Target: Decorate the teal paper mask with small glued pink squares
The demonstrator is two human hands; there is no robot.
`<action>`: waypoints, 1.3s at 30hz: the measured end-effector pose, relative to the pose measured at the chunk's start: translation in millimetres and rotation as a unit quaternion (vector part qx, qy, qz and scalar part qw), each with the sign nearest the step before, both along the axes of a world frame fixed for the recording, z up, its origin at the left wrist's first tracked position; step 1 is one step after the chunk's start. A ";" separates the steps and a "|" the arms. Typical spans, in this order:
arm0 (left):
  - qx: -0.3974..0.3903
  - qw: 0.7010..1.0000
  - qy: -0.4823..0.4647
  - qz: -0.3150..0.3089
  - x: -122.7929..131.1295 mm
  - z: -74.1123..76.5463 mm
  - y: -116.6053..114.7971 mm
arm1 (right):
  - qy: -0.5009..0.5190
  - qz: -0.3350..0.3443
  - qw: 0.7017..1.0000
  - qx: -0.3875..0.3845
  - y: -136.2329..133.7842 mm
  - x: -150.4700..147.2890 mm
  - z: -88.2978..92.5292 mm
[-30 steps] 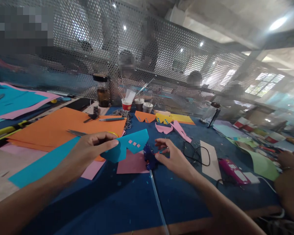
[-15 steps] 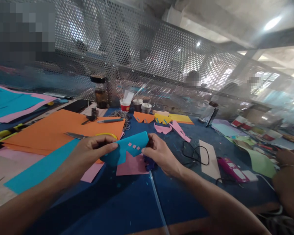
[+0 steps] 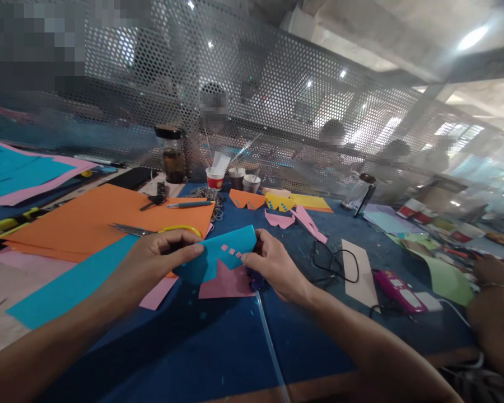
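A folded blue paper cutout (image 3: pixel 212 250) with a notched lower edge is held up between both hands above the table. Small pink squares show in a slanting row on its right half. My left hand (image 3: pixel 168 254) pinches its left end between thumb and fingers. At the other end, my right hand (image 3: pixel 271 260) is closed on the right edge, thumb in front near the lowest square. Below the cutout lies a pink paper sheet (image 3: pixel 231 284), partly covered. A dark blue object (image 3: pixel 256 279) sits under my right hand, too hidden to name, beside a clear tube (image 3: pixel 271 341).
Scissors (image 3: pixel 138 230) with yellow handles rest on orange sheets (image 3: pixel 79 218) at left. Orange (image 3: pixel 246 199), yellow (image 3: pixel 279 202) and pink (image 3: pixel 279 219) cutouts stand or lie ahead. Paper cups (image 3: pixel 215 179) and a jar (image 3: pixel 172 157) stand by the mesh partition. Another person's arm (image 3: pixel 493 296) is at right.
Both hands keep their hold on the blue paper cutout, which has barely shifted. The view has moved slightly, showing more people behind the mesh.
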State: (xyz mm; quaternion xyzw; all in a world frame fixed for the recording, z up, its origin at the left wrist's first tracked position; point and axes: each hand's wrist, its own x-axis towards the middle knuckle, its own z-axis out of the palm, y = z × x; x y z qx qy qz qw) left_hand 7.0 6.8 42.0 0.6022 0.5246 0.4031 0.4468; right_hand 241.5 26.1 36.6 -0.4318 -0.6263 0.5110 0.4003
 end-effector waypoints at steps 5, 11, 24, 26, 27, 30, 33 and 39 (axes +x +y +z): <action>-0.015 1.000 -0.017 -0.008 -0.5 -0.4 0.7 | -0.002 0.004 1.000 -0.001 0.5 1.0 -3.2; -0.013 1.000 -0.008 -0.014 0.2 -0.6 1.5 | -0.014 -0.003 1.000 0.009 2.4 1.6 -5.1; -0.002 1.000 -0.009 -0.004 0.9 -0.6 1.1 | 0.026 0.018 0.999 -0.009 -0.2 1.2 -7.0; -0.004 1.000 -0.014 -0.008 1.1 0.3 0.3 | 0.039 0.023 0.999 -0.023 -1.3 0.2 -8.3; -0.005 1.000 -0.016 -0.009 1.1 0.7 -0.1 | 0.043 0.022 0.998 -0.029 -1.7 -0.4 -9.0; -0.009 1.000 -0.022 -0.011 0.6 0.9 -1.1 | 0.057 0.013 0.998 -0.036 -2.2 -2.0 -10.1; -0.007 1.000 -0.020 -0.012 -0.4 -0.7 -0.5 | 0.071 0.013 0.997 -0.036 -3.1 -3.0 -9.8; -0.002 1.000 -0.021 -0.008 -2.1 -7.3 2.6 | 0.084 0.014 0.996 -0.039 -5.7 -4.1 -9.2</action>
